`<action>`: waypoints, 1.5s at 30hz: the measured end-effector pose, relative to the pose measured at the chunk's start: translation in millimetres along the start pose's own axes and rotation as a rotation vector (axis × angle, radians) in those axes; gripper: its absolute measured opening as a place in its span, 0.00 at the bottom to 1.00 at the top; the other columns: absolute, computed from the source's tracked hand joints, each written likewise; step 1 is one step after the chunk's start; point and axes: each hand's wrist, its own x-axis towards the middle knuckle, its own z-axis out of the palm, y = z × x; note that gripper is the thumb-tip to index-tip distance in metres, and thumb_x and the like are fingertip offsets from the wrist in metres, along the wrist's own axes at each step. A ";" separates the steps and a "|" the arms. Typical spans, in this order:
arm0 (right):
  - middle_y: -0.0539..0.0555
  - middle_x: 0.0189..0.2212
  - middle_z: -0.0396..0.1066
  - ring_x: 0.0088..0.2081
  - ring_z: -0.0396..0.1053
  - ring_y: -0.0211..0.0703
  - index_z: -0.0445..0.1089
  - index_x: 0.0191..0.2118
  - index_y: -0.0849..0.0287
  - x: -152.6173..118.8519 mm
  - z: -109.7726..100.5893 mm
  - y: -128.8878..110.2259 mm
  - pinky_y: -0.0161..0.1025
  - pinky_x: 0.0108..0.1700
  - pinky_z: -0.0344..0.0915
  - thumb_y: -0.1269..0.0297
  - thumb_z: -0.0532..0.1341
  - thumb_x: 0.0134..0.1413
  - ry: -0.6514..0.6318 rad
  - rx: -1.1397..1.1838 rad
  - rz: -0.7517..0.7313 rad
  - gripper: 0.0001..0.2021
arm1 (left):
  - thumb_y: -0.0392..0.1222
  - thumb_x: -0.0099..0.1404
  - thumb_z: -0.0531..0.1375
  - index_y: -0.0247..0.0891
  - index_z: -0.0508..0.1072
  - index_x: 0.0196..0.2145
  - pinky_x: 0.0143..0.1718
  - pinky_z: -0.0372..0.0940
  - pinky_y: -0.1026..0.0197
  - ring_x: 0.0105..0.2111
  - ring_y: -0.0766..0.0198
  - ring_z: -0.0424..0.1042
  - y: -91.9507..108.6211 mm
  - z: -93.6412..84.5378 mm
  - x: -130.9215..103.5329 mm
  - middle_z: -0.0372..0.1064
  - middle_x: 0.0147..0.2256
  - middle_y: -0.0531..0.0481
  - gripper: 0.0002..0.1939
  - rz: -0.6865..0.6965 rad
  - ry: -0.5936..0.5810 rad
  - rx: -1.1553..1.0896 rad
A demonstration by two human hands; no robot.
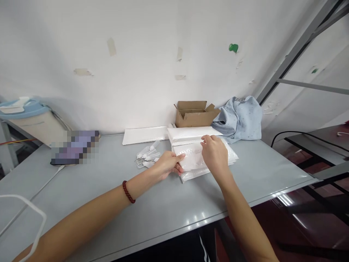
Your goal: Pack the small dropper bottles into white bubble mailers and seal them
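Several white bubble mailers (191, 154) lie in an uneven stack on the table, their plastic surface shiny and dimpled. My left hand (170, 163) pinches the left edge of the top mailer, thumb above and fingers beneath. Over the mailer's right part, near the flap fold, is my right hand (215, 151). Its fingers are curled together, and whatever they hold is hidden. Just left of the stack sits a small heap of white tags with loops (148, 154). A flat white sheet or packet (144, 135) lies behind the heap.
An open cardboard box (195, 118) stands behind the mailers, with a light blue cloth (241, 118) beside it. At the left are a phone (75, 147) on a cable (40, 191) and a blue-lidded bin (29, 120). A grey metal frame (300, 51) rises on the right.
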 end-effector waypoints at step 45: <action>0.55 0.35 0.73 0.40 0.68 0.48 0.69 0.37 0.60 -15.2 4.7 -29.2 0.42 0.40 0.59 0.71 0.55 0.60 -0.083 0.223 -0.220 0.06 | 0.37 0.62 0.47 0.36 0.74 0.27 0.32 0.59 0.58 0.32 0.52 0.73 12.4 -160.5 32.0 0.74 0.29 0.39 0.16 0.422 0.327 1.671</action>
